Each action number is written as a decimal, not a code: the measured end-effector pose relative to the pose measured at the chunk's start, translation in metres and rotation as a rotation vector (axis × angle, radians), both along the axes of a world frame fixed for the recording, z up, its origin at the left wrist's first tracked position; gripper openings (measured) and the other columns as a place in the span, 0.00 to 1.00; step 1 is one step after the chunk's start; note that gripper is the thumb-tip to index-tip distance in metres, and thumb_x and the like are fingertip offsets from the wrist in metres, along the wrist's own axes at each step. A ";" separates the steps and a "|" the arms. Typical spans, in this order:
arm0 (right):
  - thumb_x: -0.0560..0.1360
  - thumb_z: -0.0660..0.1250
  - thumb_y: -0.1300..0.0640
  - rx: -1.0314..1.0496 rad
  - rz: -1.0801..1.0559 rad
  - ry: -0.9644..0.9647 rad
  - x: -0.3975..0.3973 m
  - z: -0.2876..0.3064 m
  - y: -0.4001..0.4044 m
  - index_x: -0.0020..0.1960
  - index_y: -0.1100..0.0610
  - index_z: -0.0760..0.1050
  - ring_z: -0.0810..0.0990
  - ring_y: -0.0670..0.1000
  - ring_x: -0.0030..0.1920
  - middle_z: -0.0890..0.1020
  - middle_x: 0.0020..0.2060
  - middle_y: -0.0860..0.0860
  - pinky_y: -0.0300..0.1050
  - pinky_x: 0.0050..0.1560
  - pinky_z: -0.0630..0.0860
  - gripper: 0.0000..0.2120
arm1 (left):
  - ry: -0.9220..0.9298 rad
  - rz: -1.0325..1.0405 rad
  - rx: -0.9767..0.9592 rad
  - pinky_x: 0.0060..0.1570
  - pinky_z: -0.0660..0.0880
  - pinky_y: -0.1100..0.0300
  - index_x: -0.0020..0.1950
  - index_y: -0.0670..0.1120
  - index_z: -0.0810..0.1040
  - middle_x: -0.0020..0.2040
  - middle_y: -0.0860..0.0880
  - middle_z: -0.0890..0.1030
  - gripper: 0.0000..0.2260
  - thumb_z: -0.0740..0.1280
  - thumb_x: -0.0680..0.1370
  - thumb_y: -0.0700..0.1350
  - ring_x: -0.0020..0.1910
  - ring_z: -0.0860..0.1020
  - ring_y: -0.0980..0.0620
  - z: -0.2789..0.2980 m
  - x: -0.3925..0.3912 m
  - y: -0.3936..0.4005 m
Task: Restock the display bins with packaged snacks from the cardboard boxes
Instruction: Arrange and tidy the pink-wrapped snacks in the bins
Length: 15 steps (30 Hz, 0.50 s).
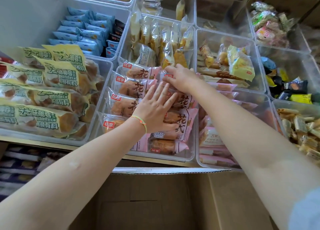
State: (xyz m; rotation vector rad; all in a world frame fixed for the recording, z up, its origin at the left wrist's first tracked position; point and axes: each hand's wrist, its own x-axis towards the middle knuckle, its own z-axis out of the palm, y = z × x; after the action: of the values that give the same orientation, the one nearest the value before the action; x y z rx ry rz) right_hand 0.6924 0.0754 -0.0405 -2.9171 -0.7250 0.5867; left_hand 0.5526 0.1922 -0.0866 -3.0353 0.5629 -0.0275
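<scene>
Left hand (154,108) flat, fingers straight, pressing glossy pink-and-clear bread packets (131,89) in clear rigid plastic bin (192,158). Right hand (180,78), fingers extended, touches far packets. Brown corrugated cardboard box (155,200) sits below.

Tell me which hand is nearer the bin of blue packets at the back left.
Left. The left hand lies flat on the pink bread packets, below and right of the blue packets. The right hand lies further right.
</scene>
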 end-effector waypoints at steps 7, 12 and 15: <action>0.83 0.48 0.39 -0.195 0.102 -0.013 0.009 -0.008 0.008 0.72 0.42 0.65 0.68 0.61 0.69 0.71 0.69 0.57 0.60 0.68 0.59 0.21 | 0.005 -0.040 0.001 0.75 0.43 0.39 0.81 0.53 0.46 0.80 0.39 0.46 0.42 0.46 0.73 0.75 0.79 0.44 0.35 -0.003 0.003 0.001; 0.83 0.52 0.43 0.091 -0.035 -0.249 0.000 -0.008 -0.012 0.69 0.53 0.67 0.68 0.59 0.66 0.71 0.64 0.58 0.56 0.64 0.64 0.20 | 0.018 -0.029 0.021 0.76 0.41 0.40 0.81 0.53 0.45 0.80 0.40 0.44 0.41 0.45 0.74 0.75 0.79 0.42 0.37 -0.003 0.004 0.001; 0.82 0.57 0.55 0.341 -0.191 -0.330 -0.019 0.004 -0.048 0.59 0.59 0.73 0.75 0.58 0.54 0.77 0.51 0.56 0.49 0.49 0.69 0.12 | 0.039 0.039 -0.105 0.77 0.39 0.44 0.81 0.52 0.45 0.81 0.43 0.44 0.36 0.42 0.78 0.70 0.80 0.41 0.43 0.011 0.002 0.001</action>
State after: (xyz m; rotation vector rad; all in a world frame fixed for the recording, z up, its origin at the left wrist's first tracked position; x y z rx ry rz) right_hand 0.6736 0.0272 -0.0362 -2.7372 -0.5026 -0.0383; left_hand 0.5542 0.1932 -0.0756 -3.1550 0.5203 0.0037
